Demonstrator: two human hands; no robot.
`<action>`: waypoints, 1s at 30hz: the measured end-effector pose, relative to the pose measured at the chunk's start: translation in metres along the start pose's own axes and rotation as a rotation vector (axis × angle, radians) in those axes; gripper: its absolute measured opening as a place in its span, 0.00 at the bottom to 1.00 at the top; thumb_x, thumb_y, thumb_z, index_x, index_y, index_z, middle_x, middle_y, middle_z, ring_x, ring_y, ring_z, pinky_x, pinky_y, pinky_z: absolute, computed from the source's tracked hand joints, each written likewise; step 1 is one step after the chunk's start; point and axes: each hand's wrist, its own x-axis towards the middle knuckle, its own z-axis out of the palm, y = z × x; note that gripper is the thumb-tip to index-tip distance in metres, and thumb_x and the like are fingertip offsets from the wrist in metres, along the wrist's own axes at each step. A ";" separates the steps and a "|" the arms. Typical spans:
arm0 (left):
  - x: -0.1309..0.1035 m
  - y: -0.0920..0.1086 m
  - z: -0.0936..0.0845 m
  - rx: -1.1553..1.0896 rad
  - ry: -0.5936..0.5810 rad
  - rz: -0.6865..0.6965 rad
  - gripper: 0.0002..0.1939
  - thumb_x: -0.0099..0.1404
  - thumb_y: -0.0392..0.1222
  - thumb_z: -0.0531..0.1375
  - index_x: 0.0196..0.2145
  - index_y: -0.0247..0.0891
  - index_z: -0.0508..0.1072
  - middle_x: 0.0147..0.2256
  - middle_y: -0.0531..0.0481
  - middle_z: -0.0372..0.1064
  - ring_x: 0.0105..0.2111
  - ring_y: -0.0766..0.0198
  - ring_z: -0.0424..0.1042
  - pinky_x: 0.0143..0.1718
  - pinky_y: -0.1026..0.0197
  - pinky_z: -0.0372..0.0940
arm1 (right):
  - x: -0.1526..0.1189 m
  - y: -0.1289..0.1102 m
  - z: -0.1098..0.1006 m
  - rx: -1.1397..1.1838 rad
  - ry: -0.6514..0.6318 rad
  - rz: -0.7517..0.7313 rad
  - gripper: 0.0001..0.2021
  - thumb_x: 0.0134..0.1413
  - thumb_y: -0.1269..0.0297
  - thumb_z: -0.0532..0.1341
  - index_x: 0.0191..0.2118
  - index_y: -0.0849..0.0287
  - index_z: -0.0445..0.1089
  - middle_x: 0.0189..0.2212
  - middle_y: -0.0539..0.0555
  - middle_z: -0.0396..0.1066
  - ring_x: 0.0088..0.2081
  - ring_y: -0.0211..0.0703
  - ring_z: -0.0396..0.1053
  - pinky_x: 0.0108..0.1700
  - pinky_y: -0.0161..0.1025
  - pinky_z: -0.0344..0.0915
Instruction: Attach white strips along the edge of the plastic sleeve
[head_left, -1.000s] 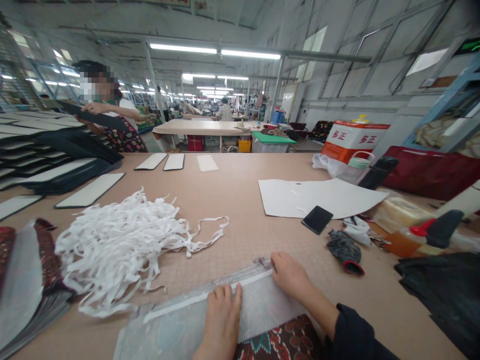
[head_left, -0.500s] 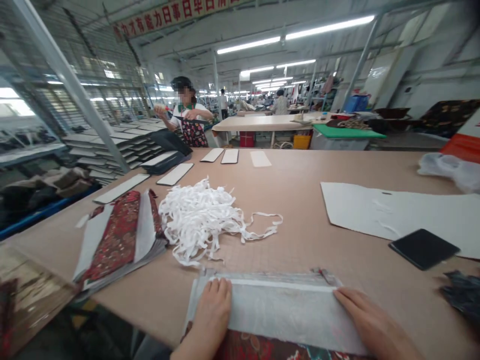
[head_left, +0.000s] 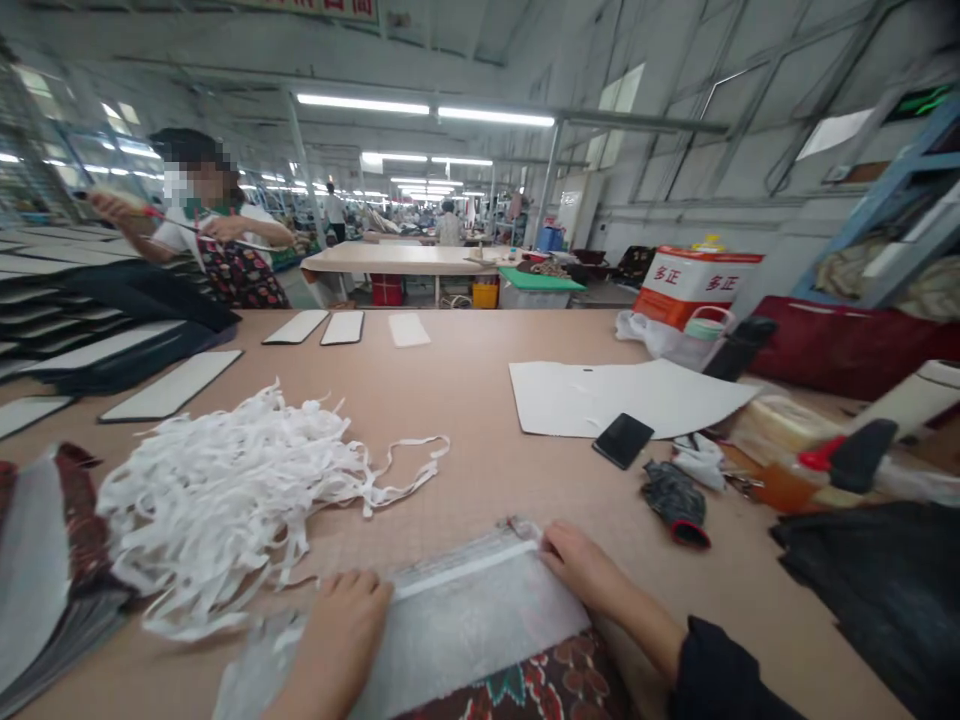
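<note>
A grey-white backed piece of patterned fabric (head_left: 480, 620) lies at the front of the table, with a white strip (head_left: 472, 570) along its far edge. My left hand (head_left: 341, 630) presses on the left part of that edge, fingers together over the strip. At the strip's right end, my right hand (head_left: 581, 565) has its fingers closed on the fabric's corner. Dark red floral cloth (head_left: 540, 685) shows at the near side. A tangled heap of white strips (head_left: 225, 500) sits to the left, beyond my left hand.
A fabric stack (head_left: 37, 560) is at the left edge. White panels (head_left: 172, 385) lie farther back. To the right are cardboard (head_left: 630, 395), a black phone (head_left: 623, 440), a dark glove (head_left: 675, 500) and black cloth (head_left: 877, 590). A person (head_left: 225, 220) stands across the table.
The view has swung to the right, showing more of the table's right side. The fabric now lies at a slant, its right end farther away, with both hands still on it.
</note>
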 end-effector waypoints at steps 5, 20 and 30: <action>0.057 0.067 -0.005 -0.257 0.056 0.163 0.12 0.61 0.36 0.50 0.40 0.40 0.69 0.41 0.48 0.66 0.43 0.58 0.63 0.44 0.56 0.56 | -0.005 -0.010 -0.011 -0.042 -0.012 0.021 0.04 0.49 0.70 0.50 0.27 0.59 0.61 0.29 0.54 0.65 0.33 0.42 0.62 0.35 0.36 0.55; 0.108 0.120 0.022 -0.512 0.217 0.109 0.09 0.59 0.43 0.55 0.37 0.42 0.70 0.38 0.52 0.67 0.42 0.60 0.63 0.41 0.59 0.54 | 0.018 0.007 0.017 0.872 0.127 -0.036 0.17 0.40 0.74 0.52 0.41 0.58 0.59 0.29 0.48 0.66 0.35 0.40 0.66 0.41 0.37 0.59; 0.105 0.135 0.030 -0.252 0.300 0.183 0.10 0.63 0.36 0.51 0.36 0.42 0.72 0.35 0.49 0.68 0.38 0.59 0.66 0.38 0.57 0.59 | 0.015 0.008 0.024 0.404 0.284 -0.012 0.12 0.42 0.76 0.56 0.36 0.57 0.62 0.34 0.52 0.64 0.39 0.42 0.62 0.42 0.38 0.59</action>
